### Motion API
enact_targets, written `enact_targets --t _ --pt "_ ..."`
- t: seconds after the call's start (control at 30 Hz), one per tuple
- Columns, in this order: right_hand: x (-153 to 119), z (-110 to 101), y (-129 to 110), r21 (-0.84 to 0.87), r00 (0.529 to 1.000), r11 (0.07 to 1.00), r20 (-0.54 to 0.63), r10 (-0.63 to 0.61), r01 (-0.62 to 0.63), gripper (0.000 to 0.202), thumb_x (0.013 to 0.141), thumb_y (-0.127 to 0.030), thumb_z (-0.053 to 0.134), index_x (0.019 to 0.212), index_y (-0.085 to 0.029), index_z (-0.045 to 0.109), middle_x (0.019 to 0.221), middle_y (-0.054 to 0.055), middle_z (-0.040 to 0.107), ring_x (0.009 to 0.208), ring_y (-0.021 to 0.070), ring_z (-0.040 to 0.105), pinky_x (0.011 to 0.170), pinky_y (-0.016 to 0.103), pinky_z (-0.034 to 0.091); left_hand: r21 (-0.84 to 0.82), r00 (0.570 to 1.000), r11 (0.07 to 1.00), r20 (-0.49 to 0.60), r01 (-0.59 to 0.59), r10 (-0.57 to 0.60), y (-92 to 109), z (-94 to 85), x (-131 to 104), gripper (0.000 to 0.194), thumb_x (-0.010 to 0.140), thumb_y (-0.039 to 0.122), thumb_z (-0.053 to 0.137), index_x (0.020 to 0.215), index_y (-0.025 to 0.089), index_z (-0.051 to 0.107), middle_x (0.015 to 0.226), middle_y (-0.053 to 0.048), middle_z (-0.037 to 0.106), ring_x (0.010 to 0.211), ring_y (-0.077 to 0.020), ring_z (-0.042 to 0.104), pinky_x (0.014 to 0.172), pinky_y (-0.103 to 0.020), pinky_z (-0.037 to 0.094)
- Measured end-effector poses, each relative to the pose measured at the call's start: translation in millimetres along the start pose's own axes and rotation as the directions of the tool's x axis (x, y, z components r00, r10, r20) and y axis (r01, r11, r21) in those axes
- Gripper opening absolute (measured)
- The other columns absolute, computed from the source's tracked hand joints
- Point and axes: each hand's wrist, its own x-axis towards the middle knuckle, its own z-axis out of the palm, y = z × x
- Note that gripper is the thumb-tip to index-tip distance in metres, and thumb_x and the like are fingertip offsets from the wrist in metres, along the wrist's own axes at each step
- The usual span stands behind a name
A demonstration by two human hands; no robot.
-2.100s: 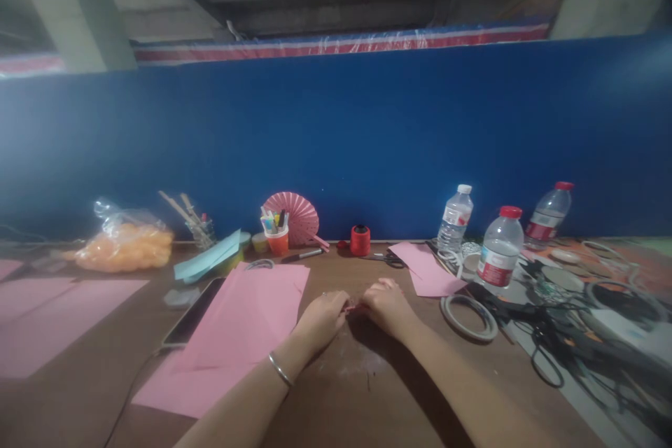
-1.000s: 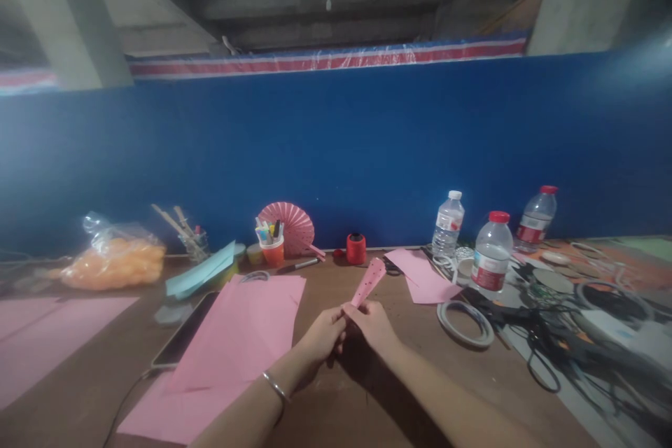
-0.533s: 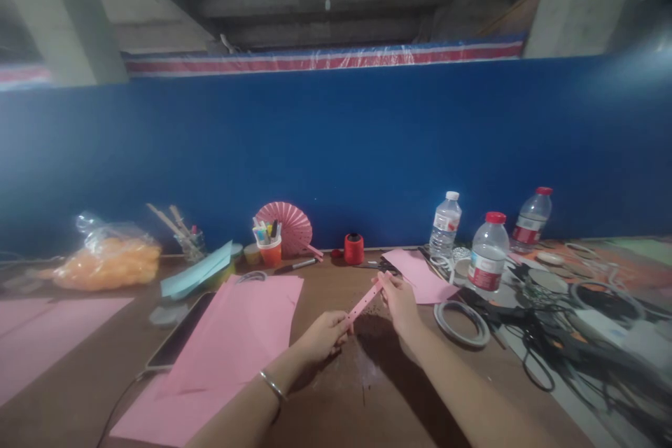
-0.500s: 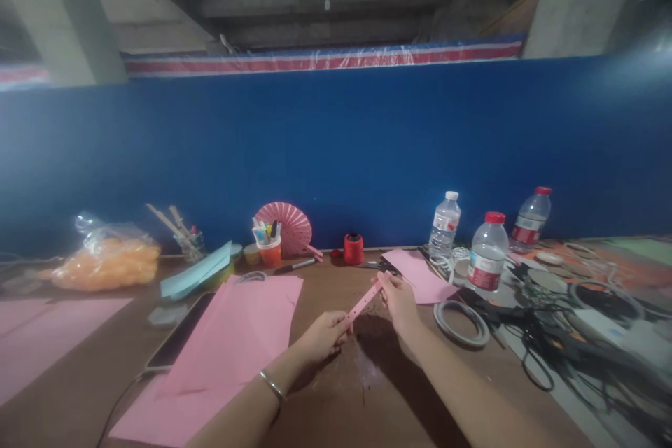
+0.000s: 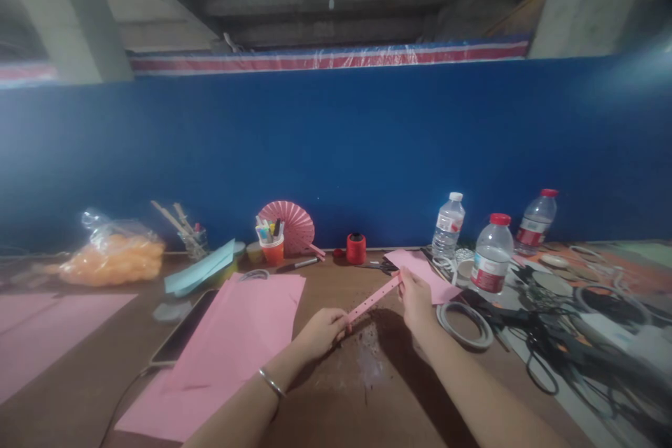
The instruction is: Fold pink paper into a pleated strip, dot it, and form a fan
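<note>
A narrow folded strip of pink paper (image 5: 374, 299) with a row of small dark holes slants up to the right between my hands. Its lower end is pinched in my left hand (image 5: 324, 331), which wears a silver bangle at the wrist. My right hand (image 5: 416, 294) grips the upper end between thumb and fingers. Dark specks and a whitish smear lie on the brown table (image 5: 336, 392) below the strip. Close beyond are a red spool of thread (image 5: 355, 250) and scissors (image 5: 381, 267), partly hidden by a pink sheet (image 5: 420, 273).
Pink paper sheets (image 5: 246, 336) lie left, partly over a dark tablet (image 5: 181, 332). Behind stand a pink paper fan (image 5: 294, 224) and a cup of pens (image 5: 272, 249). At right are water bottles (image 5: 491, 259), a grey tape ring (image 5: 465, 344) and tangled black cables (image 5: 572, 357).
My right hand has moved right, away from my left hand, and more of the pink strip shows between them. My left hand stays at nearly the same place. The view shifts slightly.
</note>
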Motion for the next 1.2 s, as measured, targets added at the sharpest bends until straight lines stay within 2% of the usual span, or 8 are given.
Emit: enact_targets --t 0.13,0.3,0.43,0.6,0.73,0.8,1.07,1.2 --pt "-1 1 0 0.007 1.0 1.0 0.006 0.002 -0.002 0.04 0.069 -0.053 0.052 0.066 -0.014 0.056 0.04 -0.011 0.024 0.034 0.0046 0.02 0.033 0.019 0.014 0.028 0.999 0.999 -0.038 -0.027 0.028 -3 0.1 2 0.03 0.077 0.042 0.042 0.072 0.016 0.055 0.045 0.007 0.037 0.034 -0.006 0.029 0.036 -0.019 0.017" --pt "-23 18 8 -0.156 0.939 0.982 0.309 0.147 -0.103 0.035 0.062 -0.047 0.062 0.068 -0.012 0.061 0.039 -0.006 0.043 0.034 0.0062 0.035 0.034 0.018 0.023 0.036 0.993 0.998 -0.097 -0.06 0.063 -4 1.3 7 0.035 0.079 0.047 0.037 0.071 0.016 0.051 0.043 0.008 0.032 0.035 -0.0061 0.026 0.038 -0.019 0.019" --pt "-44 34 19 -0.191 0.884 0.976 0.431 0.182 -0.108 0.026 0.051 -0.035 0.072 0.055 -0.011 0.062 0.04 -0.002 0.051 0.036 0.0089 0.041 0.035 0.02 0.027 0.059 0.994 0.996 -0.091 -0.06 0.065 -4 2.9 7 0.037 0.079 0.051 0.034 0.069 0.018 0.045 0.044 0.008 0.033 0.035 -0.0067 0.026 0.037 -0.019 0.018" --pt "-30 24 18 -0.093 0.942 0.992 0.318 0.107 -0.082 0.035 0.066 -0.044 0.061 0.051 -0.013 0.055 0.034 -0.006 0.039 0.031 0.005 0.03 0.033 0.019 0.02 0.191 0.992 0.976 -0.048 -0.106 0.117 4 -0.6 -1 0.033 0.081 0.045 0.035 0.07 0.018 0.05 0.047 0.006 0.038 0.041 -0.0093 0.034 0.043 -0.021 0.025" --pt "-5 7 11 0.003 0.981 0.999 0.192 0.039 -0.04 0.034 0.067 -0.043 0.061 0.051 -0.015 0.049 0.035 -0.008 0.036 0.032 0.0042 0.027 0.034 0.019 0.018 0.515 0.973 0.839 -0.043 -0.175 0.229 14 -2.9 -9 0.029 0.083 0.035 0.035 0.068 0.019 0.053 0.059 0.001 0.053 0.055 -0.0129 0.047 0.054 -0.022 0.03" --pt "1 3 10 0.037 0.988 0.999 0.156 0.022 -0.028 0.034 0.067 -0.043 0.061 0.052 -0.015 0.049 0.034 -0.009 0.033 0.032 0.004 0.025 0.034 0.019 0.017 0.564 0.973 0.808 -0.036 -0.168 0.227 15 -2.1 -10 0.027 0.083 0.034 0.034 0.07 0.019 0.053 0.06 0.001 0.054 0.055 -0.0126 0.048 0.052 -0.022 0.03" --pt "1 3 7 0.097 0.997 0.995 0.076 0.009 -0.017 0.034 0.066 -0.047 0.06 0.058 -0.015 0.051 0.035 -0.011 0.026 0.032 0.0036 0.019 0.032 0.019 0.015 0.163 0.986 0.976 0.11 -0.142 0.125 4 -0.1 -9 0.023 0.081 0.032 0.035 0.078 0.016 0.053 0.065 0.001 0.056 0.039 -0.0063 0.043 0.038 -0.018 0.034" --pt "-1 6 5 0.07 0.987 0.996 0.157 0.04 -0.052 0.034 0.066 -0.048 0.059 0.062 -0.015 0.054 0.037 -0.01 0.03 0.032 0.0038 0.023 0.032 0.018 0.017 -0.109 0.982 0.99 0.157 -0.092 0.109 -1 1.9 -7 0.023 0.076 0.034 0.045 0.088 0.015 0.052 0.074 -0.001 0.057 0.042 -0.0057 0.046 0.035 -0.016 0.037"
